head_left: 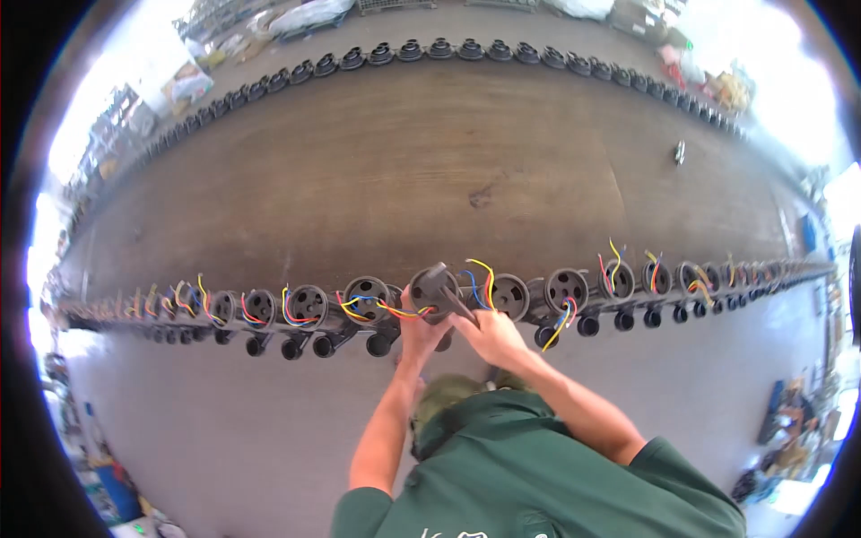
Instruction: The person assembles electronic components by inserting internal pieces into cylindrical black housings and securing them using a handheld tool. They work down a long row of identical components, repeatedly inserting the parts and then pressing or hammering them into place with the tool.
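Note:
My right hand (496, 338) is closed around the handle of a hammer (436, 281). The hammer's head lies over a dark round housing (421, 278) at the near edge of the table, partly covering it; whether the two touch I cannot tell. At the left and near side of that housing, my left hand (421, 334) grips it, with the fingertips hidden below. Red, yellow and blue wires (404, 310) come out beside the left hand. On either side sit similar housings with holes in their faces, such as one to the left (366, 299) and one to the right (511, 296).
A long row of wired housings (308, 306) follows the near table edge, with black tube ends (587, 326) jutting below. Another row of dark round parts (439, 48) lines the far edge of the brown table (377, 170). A small metallic object (680, 152) lies at the right.

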A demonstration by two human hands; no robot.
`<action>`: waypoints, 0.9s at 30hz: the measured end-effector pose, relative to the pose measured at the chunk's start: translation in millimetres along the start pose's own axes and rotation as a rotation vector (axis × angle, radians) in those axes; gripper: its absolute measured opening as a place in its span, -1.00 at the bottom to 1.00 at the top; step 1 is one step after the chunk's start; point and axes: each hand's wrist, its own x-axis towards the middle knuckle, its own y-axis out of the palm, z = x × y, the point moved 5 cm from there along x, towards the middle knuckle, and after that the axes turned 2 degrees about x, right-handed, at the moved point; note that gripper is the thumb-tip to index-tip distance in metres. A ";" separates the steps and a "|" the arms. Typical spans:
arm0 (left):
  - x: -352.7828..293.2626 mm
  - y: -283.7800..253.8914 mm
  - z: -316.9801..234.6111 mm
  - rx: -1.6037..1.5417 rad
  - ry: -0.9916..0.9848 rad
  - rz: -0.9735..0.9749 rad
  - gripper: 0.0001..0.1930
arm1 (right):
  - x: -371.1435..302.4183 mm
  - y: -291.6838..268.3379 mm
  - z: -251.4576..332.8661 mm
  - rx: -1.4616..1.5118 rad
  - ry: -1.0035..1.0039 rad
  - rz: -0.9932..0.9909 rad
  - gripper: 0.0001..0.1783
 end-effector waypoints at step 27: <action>-23.3 111.9 -67.2 -0.035 0.050 0.102 0.14 | -78.7 -85.2 -80.7 -0.017 0.056 -0.237 -0.45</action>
